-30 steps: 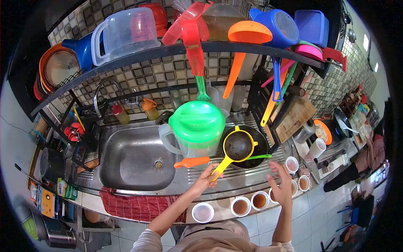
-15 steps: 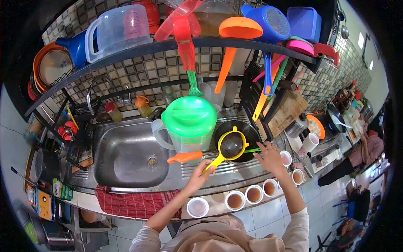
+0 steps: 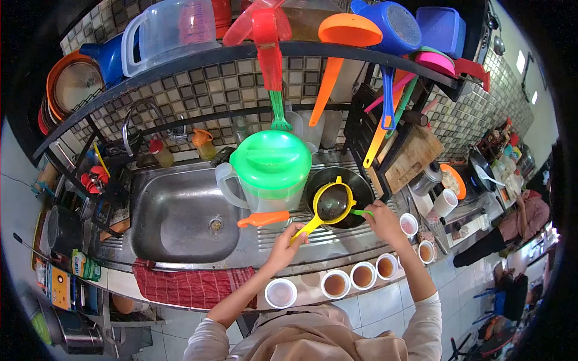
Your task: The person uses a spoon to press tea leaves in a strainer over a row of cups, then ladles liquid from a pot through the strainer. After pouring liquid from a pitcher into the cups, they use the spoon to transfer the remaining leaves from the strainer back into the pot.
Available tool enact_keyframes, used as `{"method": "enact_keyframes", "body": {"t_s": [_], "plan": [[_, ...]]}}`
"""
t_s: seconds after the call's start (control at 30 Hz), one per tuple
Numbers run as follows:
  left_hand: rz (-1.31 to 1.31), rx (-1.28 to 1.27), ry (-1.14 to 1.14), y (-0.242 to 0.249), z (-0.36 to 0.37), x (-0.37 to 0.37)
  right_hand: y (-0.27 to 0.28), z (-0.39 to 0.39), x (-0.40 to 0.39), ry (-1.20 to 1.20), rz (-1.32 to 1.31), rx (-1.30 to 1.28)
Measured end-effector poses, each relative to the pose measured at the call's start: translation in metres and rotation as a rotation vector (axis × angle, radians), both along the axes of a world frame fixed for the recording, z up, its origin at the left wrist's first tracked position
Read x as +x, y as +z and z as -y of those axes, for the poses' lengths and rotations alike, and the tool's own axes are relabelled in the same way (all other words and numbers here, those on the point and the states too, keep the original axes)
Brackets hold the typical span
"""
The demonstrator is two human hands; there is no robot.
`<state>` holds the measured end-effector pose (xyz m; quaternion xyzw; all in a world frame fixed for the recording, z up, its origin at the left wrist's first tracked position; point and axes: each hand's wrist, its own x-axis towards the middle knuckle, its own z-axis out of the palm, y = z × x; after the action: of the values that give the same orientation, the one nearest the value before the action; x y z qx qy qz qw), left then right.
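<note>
My left hand [image 3: 287, 245] is closed round the handle of a yellow strainer [image 3: 333, 202]. The strainer's bowl sits over a dark pan [image 3: 362, 185], and its mesh looks dark. My right hand [image 3: 385, 222] pinches the end of a green handle [image 3: 360, 212] that reaches towards the strainer. Whatever is at the far end of that handle is hidden. Left of the pan stands a clear pitcher with a green lid [image 3: 271, 159]. An orange handle-like piece [image 3: 263, 219] lies in front of the pitcher.
White cups of brown drink [image 3: 335, 285] line the counter edge, with a paler cup [image 3: 281, 293] at the left. The steel sink [image 3: 180, 225] lies left, a red cloth [image 3: 191, 286] before it. Ladles [image 3: 350, 30] hang overhead. Another person [image 3: 524, 219] stands far right.
My right hand has come down onto the green handle and closed on it; its fingers were apart before. The strainer stays in my left hand, and the view has shifted slightly.
</note>
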<state>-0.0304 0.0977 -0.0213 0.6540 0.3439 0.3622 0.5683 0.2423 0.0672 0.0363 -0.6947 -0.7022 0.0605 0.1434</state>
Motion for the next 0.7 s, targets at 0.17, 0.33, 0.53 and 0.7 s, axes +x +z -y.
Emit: {"method": "enact_keyframes", "body": {"t_s": [0.17,0.33,0.53,0.7], "plan": [[0.018,-0.042,0.020,-0.003,-0.007,-0.002,0.015,0.008,-0.017,-0.006,-0.021,0.251],[0.020,0.023,0.041,-0.001,-0.008,-0.001,0.013,0.023,-0.017,0.000,0.027,0.389],[-0.142,0.071,0.099,0.004,-0.005,0.004,0.007,0.034,-0.011,-0.038,0.059,0.466],[-0.108,0.103,0.096,0.000,-0.007,0.008,0.019,0.043,-0.005,-0.127,-0.009,0.479]]}}
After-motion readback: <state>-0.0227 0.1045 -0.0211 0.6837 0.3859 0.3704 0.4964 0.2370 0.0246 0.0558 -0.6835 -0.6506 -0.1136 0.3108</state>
